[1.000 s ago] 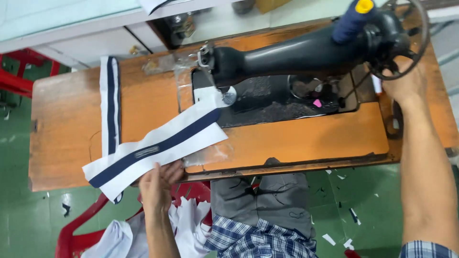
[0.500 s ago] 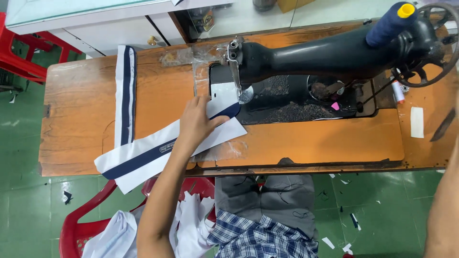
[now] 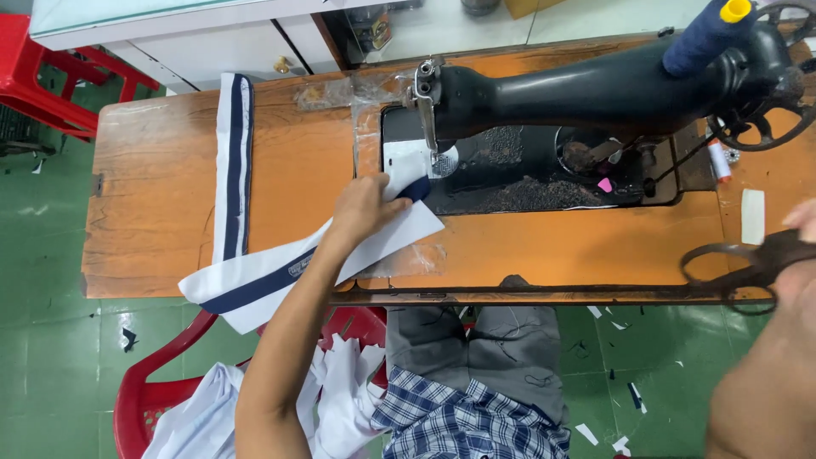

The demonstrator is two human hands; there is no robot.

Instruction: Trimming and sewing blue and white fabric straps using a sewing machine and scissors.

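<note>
Scissors [image 3: 744, 272] arrived, right hand [image 3: 803, 255] grip clamped; left hand [image 3: 365, 208] flat on striped white strip [image 3: 280, 276].

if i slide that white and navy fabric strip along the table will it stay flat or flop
Probably floppy: the fabric strip droops over the table edge. It likely slides easily on the smooth wood, yet may bunch, since the left hand presses it flat near the needle. Likely light.
</note>
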